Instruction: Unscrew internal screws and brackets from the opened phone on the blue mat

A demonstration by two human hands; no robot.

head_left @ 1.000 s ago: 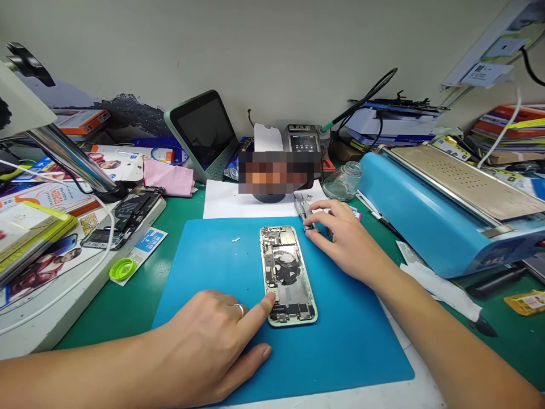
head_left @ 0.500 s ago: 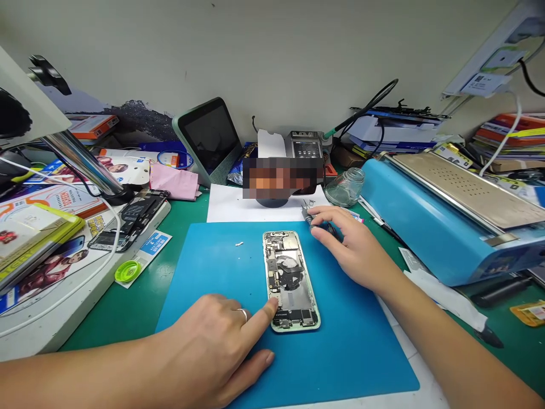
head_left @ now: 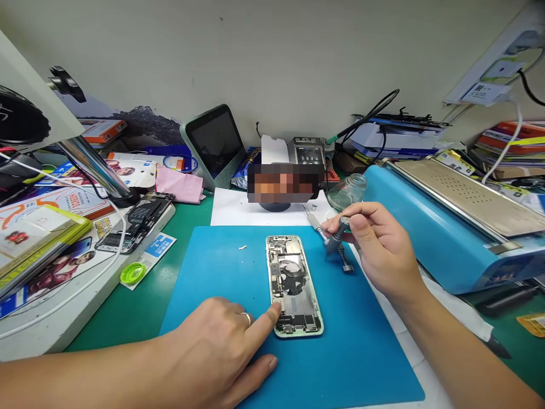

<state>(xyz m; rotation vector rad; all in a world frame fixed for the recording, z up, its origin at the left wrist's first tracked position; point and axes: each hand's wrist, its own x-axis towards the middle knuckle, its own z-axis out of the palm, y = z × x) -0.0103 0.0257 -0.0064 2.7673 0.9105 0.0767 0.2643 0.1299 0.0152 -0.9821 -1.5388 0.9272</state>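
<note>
An opened phone (head_left: 300,304) lies on the blue mat (head_left: 204,272), its inner board and parts exposed. My left hand (head_left: 225,346) rests beside it, the index fingertip pressing on the phone's lower left side. Thumb and index finger are apart, and nothing is held. Above the mat's right part, my right hand (head_left: 378,244) is closed on a grey screwdriver (head_left: 339,236), round cap up; its lower end is blurred. A second screwdriver (head_left: 315,220) lies close behind those fingers. Under the hand sits a small dark piece (head_left: 348,268) that I cannot identify.
Tiny white bits (head_left: 242,247) lie left of the phone. A glass jar (head_left: 347,190) and a blue machine (head_left: 426,238) stand at the right. Another opened phone (head_left: 136,221) lies at the left beside a green cap (head_left: 133,273). A tablet-like screen (head_left: 217,139) stands behind.
My right hand has lifted a screwdriver from the mat's back edge and moved right and nearer. My left hand keeps its place on the phone. The view has shifted slightly.
</note>
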